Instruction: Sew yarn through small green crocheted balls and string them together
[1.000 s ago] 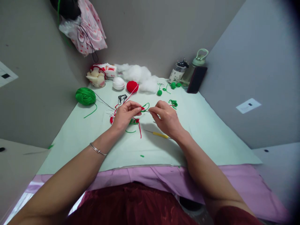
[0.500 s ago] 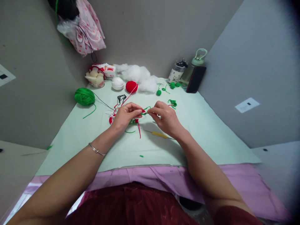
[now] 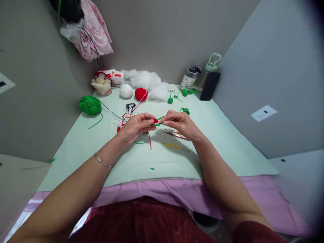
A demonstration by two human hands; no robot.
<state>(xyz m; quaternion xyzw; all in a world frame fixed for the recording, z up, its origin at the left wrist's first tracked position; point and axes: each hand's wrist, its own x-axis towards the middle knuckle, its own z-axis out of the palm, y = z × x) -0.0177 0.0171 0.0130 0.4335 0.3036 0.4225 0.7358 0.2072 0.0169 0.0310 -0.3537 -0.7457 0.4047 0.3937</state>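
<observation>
One small yarn piece [image 3: 156, 122], red, white and green, is held up over the pale green cloth [image 3: 227, 145], between the person's hands. We see the left hand [image 3: 136, 126] pinching it narrowly by its left side, with one silver bracelet [image 3: 101, 160] on that wrist. The right hand [image 3: 179, 122] is closed to a pinch too, thumb and forefinger together on one thin dark thing [image 3: 161, 123] at the piece's right edge (too small for us to name).

Below the right hand we find one pair of snips [image 3: 174, 133], partly covered, and one yellow-handled tool [image 3: 172, 145]. One green scrap [image 3: 152, 168] lies nearer the person. Beside the left hand is a tangle of red and white yarn [image 3: 118, 129], its strands too mixed for us to count.

Farther back we count three large yarn balls: one green ball [image 3: 90, 105], one white ball [image 3: 126, 91] and one red ball [image 3: 141, 95]. Behind them is white stuffing [image 3: 149, 82]. To its right we make out three little green balls [image 3: 170, 100], then one patterned cup [image 3: 188, 80], one bottle [image 3: 213, 66] and one dark phone [image 3: 210, 86] leaning against the bottle.
</observation>
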